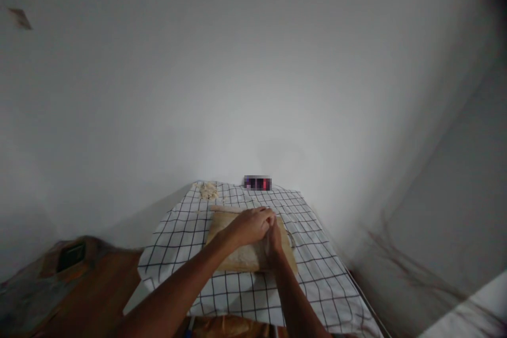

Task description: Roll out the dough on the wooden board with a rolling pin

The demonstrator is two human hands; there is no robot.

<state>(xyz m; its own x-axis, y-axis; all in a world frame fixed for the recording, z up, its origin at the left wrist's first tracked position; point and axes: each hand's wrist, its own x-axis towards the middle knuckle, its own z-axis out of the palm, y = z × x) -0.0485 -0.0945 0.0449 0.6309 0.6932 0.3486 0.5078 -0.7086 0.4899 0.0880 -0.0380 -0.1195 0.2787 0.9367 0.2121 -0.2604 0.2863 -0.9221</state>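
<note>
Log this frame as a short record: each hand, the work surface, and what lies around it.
Left hand: against the right hand, over the board; contents hidden
Right hand: beside the left; contents hidden
Board: tan, on the cloth
Cloth: white, dark grid
Far-left corner: pale pile, material unclear
Far edge: dark pixelated item
</note>
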